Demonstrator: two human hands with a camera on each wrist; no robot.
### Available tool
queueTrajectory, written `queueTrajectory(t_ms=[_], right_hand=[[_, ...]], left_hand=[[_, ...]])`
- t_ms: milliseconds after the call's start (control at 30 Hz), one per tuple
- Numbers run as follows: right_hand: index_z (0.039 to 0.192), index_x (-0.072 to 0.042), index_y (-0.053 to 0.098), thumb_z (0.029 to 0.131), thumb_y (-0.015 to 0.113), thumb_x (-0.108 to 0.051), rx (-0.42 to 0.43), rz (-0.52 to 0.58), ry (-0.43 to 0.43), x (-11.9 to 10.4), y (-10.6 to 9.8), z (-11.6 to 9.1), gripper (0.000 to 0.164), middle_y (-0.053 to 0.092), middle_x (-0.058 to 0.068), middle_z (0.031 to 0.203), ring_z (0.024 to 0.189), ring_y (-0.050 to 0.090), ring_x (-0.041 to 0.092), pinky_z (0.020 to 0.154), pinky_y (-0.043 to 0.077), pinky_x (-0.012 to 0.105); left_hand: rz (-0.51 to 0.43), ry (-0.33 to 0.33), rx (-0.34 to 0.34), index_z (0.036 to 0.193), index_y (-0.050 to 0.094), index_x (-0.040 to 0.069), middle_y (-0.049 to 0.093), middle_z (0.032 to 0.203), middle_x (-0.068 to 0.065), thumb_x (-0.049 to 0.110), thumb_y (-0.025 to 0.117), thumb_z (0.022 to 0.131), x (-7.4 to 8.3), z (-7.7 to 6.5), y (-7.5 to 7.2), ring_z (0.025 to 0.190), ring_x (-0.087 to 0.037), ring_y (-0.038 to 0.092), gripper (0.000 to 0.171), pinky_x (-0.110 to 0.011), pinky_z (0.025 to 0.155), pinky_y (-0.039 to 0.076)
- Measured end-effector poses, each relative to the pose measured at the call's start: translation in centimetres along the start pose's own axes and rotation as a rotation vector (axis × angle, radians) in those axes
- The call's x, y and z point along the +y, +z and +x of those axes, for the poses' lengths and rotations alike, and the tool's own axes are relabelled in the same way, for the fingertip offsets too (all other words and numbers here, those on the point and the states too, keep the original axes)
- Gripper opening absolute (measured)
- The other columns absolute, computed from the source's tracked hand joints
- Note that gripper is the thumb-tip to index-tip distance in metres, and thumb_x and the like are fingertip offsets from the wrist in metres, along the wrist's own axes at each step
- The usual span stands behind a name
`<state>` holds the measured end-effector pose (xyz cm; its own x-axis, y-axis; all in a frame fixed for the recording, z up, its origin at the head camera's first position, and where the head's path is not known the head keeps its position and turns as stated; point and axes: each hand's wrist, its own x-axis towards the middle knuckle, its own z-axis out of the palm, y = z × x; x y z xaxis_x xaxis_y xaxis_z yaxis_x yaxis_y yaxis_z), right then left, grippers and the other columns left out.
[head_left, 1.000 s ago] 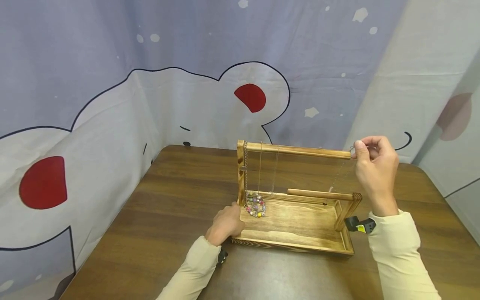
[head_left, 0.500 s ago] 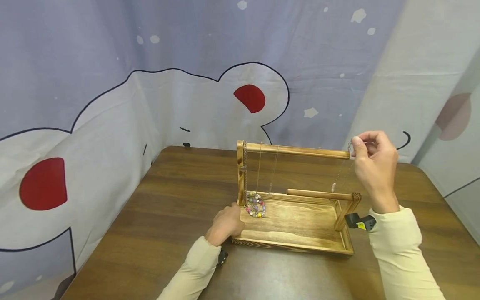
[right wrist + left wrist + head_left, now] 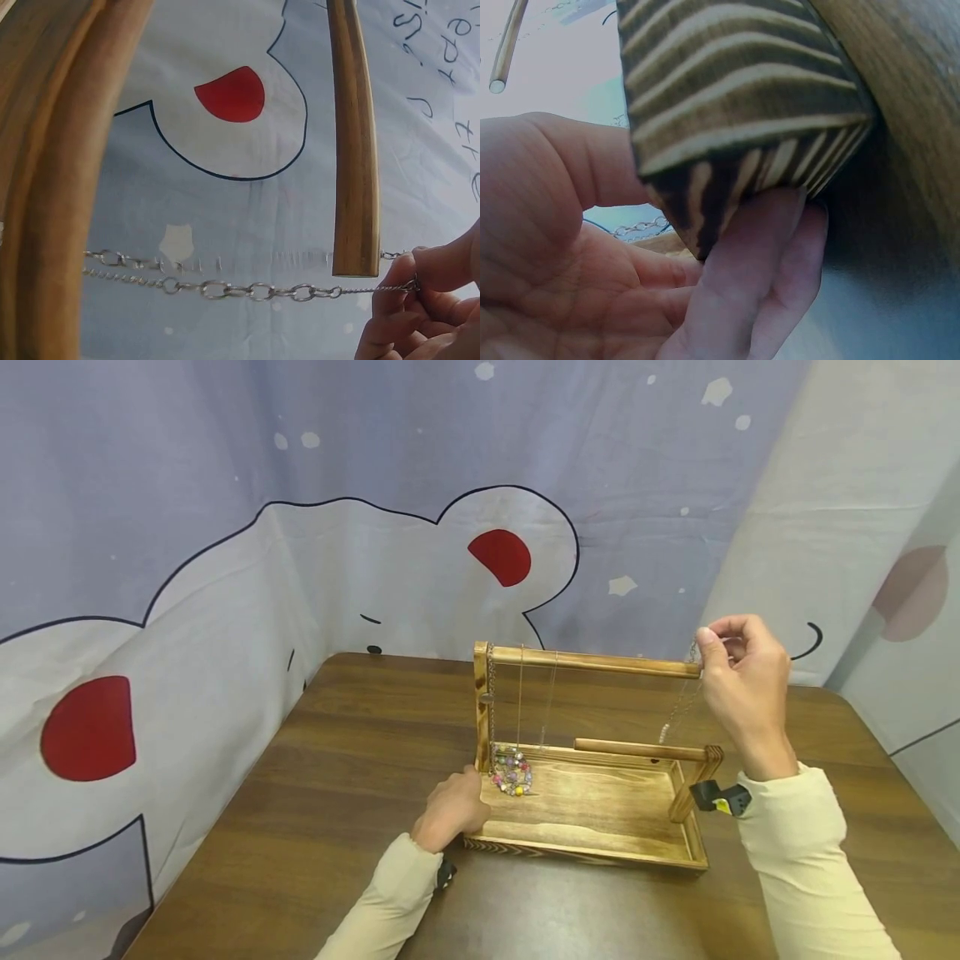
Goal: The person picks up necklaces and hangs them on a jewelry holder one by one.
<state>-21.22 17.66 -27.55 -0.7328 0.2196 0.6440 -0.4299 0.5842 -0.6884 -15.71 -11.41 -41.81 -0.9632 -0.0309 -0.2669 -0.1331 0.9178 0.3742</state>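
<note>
My right hand (image 3: 750, 702) pinches a silver chain necklace (image 3: 259, 291) between thumb and fingertips, right at the free end of the upper bar (image 3: 600, 662) of a wooden jewelry stand. In the right wrist view, one strand passes behind the bar's end and the other runs just past its tip. Pale beads on the chain dangle near the shorter lower bar (image 3: 637, 748). My left hand (image 3: 452, 808) grips the left corner of the stand's tray (image 3: 592, 802), thumb and fingers around the dark-striped wood (image 3: 742, 90).
Beside the left post (image 3: 482, 710), several fine chains hang from the upper bar. A string of colorful beads (image 3: 519, 791) hangs low over the tray's left end. The stand rests on a brown wooden table (image 3: 337, 760), with a patterned curtain (image 3: 412, 427) behind it.
My right hand has risen slightly and moved left, bringing the necklace from beyond the bar's tip to overlap its end. The left hand has stayed on the tray.
</note>
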Motion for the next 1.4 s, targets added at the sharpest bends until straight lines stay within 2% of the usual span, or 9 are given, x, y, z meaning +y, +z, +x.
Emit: queueTrajectory(t_ms=[267, 500, 767, 900, 1033, 1233, 1400], right_hand=[[0.094, 0.003, 0.059, 0.087, 0.059, -0.010, -0.035, -0.014, 0.038, -0.3, 0.2, 0.4, 0.014, 0.054, -0.005, 0.078, 0.053, 0.049, -0.002, 0.047, 0.035, 0.014], [0.094, 0.002, 0.059, 0.086, 0.061, -0.011, -0.030, -0.005, 0.031, -0.8, 0.3, 0.1, 0.015, 0.056, -0.004, 0.080, 0.055, 0.049, -0.002, 0.050, 0.035, 0.014], [0.088, 0.003, 0.059, 0.086, 0.062, -0.010, -0.040, 0.013, -0.036, -1.9, 0.9, -0.8, 0.013, 0.056, 0.000, 0.070, 0.053, 0.049, -0.001, 0.049, 0.034, 0.014], [0.088, 0.002, 0.059, 0.086, 0.062, -0.010, -0.066, 0.032, -0.057, -2.2, 1.5, -1.2, 0.013, 0.056, 0.005, 0.068, 0.050, 0.047, 0.000, 0.046, 0.034, 0.014], [0.089, 0.001, 0.059, 0.086, 0.062, -0.010, -0.098, 0.057, -0.072, -2.3, 2.1, -1.7, 0.012, 0.058, 0.008, 0.067, 0.049, 0.047, 0.001, 0.043, 0.034, 0.014], [0.088, 0.002, 0.058, 0.087, 0.061, -0.009, -0.131, 0.083, -0.095, -2.7, 3.1, -2.3, 0.011, 0.059, 0.013, 0.064, 0.047, 0.047, 0.003, 0.040, 0.033, 0.015], [0.087, 0.001, 0.057, 0.087, 0.060, -0.008, -0.143, 0.098, -0.116, -3.4, 3.8, -2.4, 0.009, 0.058, 0.013, 0.064, 0.047, 0.047, 0.005, 0.041, 0.034, 0.016]], left_hand=[[-0.004, 0.004, 0.004, 0.120, 0.046, -0.008, 0.060, 0.101, -0.023, 0.014, 0.064, 0.074, -0.1, 0.2, 0.1, 0.085, -0.037, 0.060, 0.054, -0.047, 0.068, 0.048], [-0.007, 0.001, 0.005, 0.117, 0.047, -0.006, 0.060, 0.099, -0.023, 0.015, 0.065, 0.074, 0.0, 0.2, 0.1, 0.086, -0.038, 0.059, 0.051, -0.047, 0.069, 0.047], [-0.006, -0.005, 0.008, 0.115, 0.048, -0.006, 0.061, 0.099, -0.022, 0.017, 0.066, 0.075, -0.2, 0.2, 0.2, 0.086, -0.038, 0.059, 0.050, -0.047, 0.069, 0.047], [-0.001, -0.004, 0.005, 0.119, 0.047, -0.006, 0.060, 0.101, -0.023, 0.017, 0.065, 0.075, -0.2, 0.2, 0.2, 0.087, -0.039, 0.059, 0.053, -0.047, 0.070, 0.047], [0.001, -0.004, 0.003, 0.121, 0.046, -0.007, 0.060, 0.103, -0.023, 0.016, 0.065, 0.075, -0.1, 0.2, 0.2, 0.087, -0.039, 0.059, 0.055, -0.047, 0.071, 0.048], [-0.002, 0.000, 0.019, 0.116, 0.048, -0.007, 0.061, 0.099, -0.023, 0.015, 0.065, 0.073, -0.1, 0.1, 0.2, 0.085, -0.038, 0.060, 0.051, -0.047, 0.069, 0.048], [-0.004, -0.001, 0.019, 0.118, 0.047, -0.007, 0.060, 0.100, -0.024, 0.014, 0.065, 0.074, 0.0, 0.0, 0.2, 0.084, -0.038, 0.060, 0.053, -0.047, 0.068, 0.047]])
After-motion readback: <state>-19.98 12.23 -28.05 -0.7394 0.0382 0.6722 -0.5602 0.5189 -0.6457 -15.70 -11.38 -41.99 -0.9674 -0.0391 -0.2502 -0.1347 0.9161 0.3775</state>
